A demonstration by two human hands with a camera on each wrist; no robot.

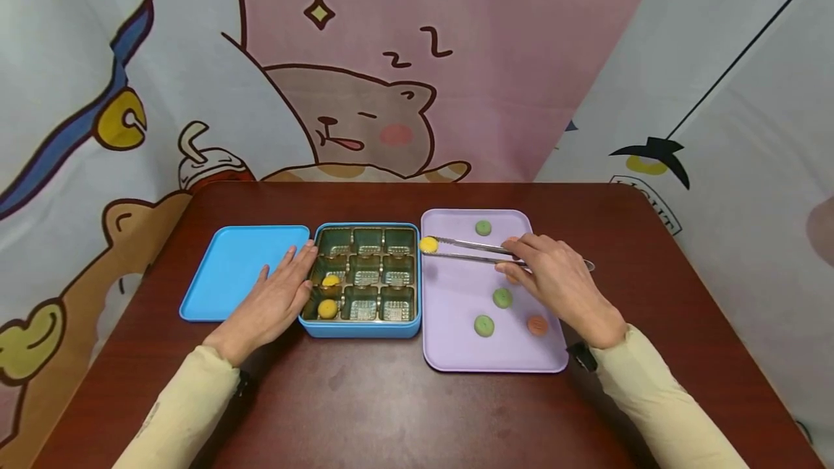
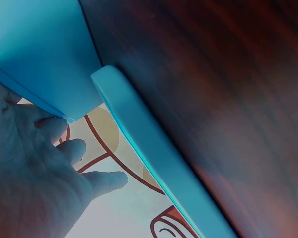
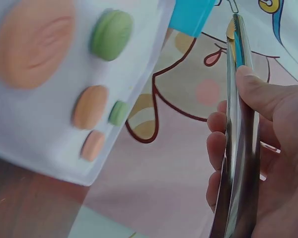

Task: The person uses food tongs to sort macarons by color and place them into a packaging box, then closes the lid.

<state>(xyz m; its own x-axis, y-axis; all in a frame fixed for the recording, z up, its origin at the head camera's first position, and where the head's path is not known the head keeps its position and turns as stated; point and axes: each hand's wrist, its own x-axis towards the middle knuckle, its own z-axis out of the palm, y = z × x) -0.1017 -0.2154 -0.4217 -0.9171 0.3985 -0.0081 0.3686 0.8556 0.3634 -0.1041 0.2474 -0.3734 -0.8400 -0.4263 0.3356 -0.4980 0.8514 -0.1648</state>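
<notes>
My right hand (image 1: 554,277) grips metal tongs (image 1: 469,244) over the lilac tray (image 1: 449,342). Between the tong tips is a yellow macaron (image 1: 428,244), close to the right rim of the blue box (image 1: 365,331). A gold divided insert (image 1: 368,277) fills that box. Two more yellow macarons (image 1: 328,308) sit in its left column, in the middle and front compartments. My left hand (image 1: 276,302) rests with extended fingers against the box's left side. In the right wrist view, my thumb and curled fingers hold the tongs (image 3: 236,163).
Green macarons (image 1: 484,326) and orange macarons (image 1: 537,325) lie on the tray, some partly hidden by my right hand. Left of the box lies a blue lid (image 1: 241,266). All stand on a dark wooden table (image 1: 365,404) before a cartoon-printed cloth (image 1: 508,71).
</notes>
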